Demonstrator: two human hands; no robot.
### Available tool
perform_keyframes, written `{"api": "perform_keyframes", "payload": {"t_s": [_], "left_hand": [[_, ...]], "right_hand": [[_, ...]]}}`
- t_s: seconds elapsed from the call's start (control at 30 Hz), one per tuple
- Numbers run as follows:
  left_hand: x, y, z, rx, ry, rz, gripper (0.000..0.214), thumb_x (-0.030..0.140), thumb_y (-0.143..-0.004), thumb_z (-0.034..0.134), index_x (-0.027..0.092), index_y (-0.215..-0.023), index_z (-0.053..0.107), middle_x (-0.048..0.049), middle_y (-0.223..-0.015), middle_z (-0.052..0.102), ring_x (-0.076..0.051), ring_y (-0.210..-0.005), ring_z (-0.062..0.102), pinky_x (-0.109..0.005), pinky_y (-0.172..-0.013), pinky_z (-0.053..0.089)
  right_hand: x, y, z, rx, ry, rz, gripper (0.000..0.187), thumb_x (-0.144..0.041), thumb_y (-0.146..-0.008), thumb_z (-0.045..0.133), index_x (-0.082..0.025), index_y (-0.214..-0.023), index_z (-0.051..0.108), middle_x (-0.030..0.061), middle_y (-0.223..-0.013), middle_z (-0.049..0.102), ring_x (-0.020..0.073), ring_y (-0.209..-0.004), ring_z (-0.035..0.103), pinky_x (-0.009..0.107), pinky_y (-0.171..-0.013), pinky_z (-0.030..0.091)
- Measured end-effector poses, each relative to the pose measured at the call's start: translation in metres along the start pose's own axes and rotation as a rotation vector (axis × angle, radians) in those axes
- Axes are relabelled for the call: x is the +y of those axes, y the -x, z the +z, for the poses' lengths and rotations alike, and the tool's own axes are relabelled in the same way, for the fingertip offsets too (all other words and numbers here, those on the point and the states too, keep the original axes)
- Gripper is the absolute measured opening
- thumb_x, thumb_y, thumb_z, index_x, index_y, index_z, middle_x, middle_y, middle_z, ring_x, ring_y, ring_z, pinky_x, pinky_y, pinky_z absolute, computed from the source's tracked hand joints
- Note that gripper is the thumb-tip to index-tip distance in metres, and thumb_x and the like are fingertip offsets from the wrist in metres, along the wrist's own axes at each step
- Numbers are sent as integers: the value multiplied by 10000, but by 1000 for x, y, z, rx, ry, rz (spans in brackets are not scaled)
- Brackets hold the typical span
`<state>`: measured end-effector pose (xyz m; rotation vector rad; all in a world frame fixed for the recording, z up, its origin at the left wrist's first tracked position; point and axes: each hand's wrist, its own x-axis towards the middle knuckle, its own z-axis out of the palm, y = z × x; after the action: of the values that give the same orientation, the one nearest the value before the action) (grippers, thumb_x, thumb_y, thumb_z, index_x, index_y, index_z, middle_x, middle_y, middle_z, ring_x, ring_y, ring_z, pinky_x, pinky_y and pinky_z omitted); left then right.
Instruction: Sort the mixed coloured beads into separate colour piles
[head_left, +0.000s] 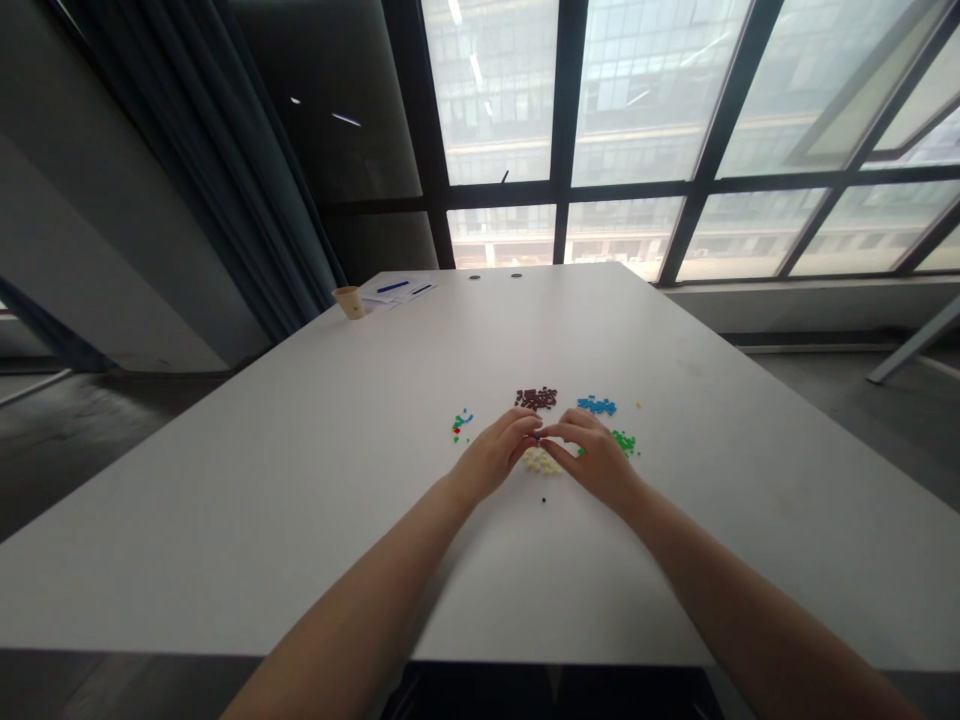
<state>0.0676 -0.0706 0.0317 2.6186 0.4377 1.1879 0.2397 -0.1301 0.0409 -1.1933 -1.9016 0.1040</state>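
Both my hands meet at the fingertips above the white table [337, 480]. My left hand [495, 450] and my right hand [592, 450] are closed in a pinch around a tiny dark-blue and reddish piece [537, 437], too small to name surely. Just below the fingers lies a pile of cream-coloured small bricks [541, 462]. Beyond my fingertips is a pile of dark brown bricks [535, 398]. Blue bricks [597, 405] lie past my right hand, and green bricks [624, 442] sit beside it, partly covered.
Left of my left hand, a few mixed green, blue and red pieces [459, 428] are scattered. A single black piece [544, 500] lies nearer me, a yellow one [638, 405] to the right. A paper cup [349, 302] and papers [386, 292] with pens stand at the far left edge.
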Motion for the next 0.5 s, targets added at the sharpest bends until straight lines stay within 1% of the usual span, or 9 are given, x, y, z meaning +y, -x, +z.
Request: {"api": "perform_keyframes", "payload": {"t_s": [0.1, 0.23, 0.37, 0.5], "left_hand": [[-2, 1, 1, -13, -2, -2, 222, 163, -847, 446, 211, -1063, 433, -69, -1019, 534, -138, -938, 540, -276, -796, 471], [-5, 2, 3, -22, 14, -10, 207, 172, -851, 441, 207, -1055, 445, -67, -986, 544, -133, -910, 543, -273, -790, 465], [-5, 2, 4, -21, 14, -16, 234, 179, -847, 453, 205, -1080, 442, -67, -995, 546, -134, -919, 544, -275, -801, 459], [-5, 2, 7, -36, 28, -61, 241, 179, -853, 439, 208, -1091, 454, -61, -992, 554, -129, -910, 545, -270, -799, 457]], "right_hand": [[1, 1, 3, -12, 5, 3, 130, -248, -820, 515, -224, -799, 642, 24, -709, 544, 154, -738, 505, 292, -701, 399], [2, 1, 3, -29, -11, 19, 125, -235, -821, 505, -223, -801, 627, 26, -728, 556, 159, -762, 509, 294, -709, 398], [4, 0, 4, -38, -24, 20, 130, -207, -828, 479, -205, -776, 598, 29, -740, 557, 157, -769, 506, 290, -718, 395], [11, -1, 7, -40, -26, 53, 129, -218, -825, 481, -198, -776, 599, 29, -738, 558, 155, -759, 508, 286, -713, 397]]}}
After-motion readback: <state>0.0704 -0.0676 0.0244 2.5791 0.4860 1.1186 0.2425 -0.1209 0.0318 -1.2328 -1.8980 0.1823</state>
